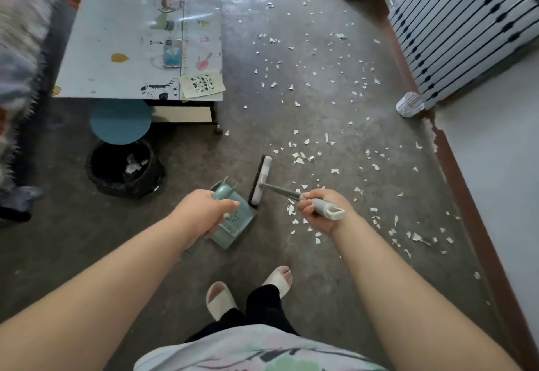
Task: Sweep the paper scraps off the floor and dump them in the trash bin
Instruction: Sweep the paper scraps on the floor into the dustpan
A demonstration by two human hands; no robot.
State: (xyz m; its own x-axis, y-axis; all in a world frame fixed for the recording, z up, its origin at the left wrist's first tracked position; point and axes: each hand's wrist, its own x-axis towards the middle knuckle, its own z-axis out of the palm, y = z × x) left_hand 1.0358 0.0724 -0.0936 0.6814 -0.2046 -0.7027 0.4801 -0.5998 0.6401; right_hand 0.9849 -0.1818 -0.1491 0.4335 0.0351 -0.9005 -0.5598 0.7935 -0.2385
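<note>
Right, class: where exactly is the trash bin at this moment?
In the head view the trash bin stands on the floor, left of the dustpan, just below the low table's near edge.

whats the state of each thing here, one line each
trash bin, open, some paper inside
dustpan, gripped by left hand
brush, gripped by right hand, head beside dustpan
paper scraps, mostly scattered on floor

White paper scraps [299, 160] speckled the dark grey floor [262, 254]; the dustpan [233, 226] was teal, the brush [261, 179] pale grey with black bristles — the trash bin [153, 176] black.
</note>
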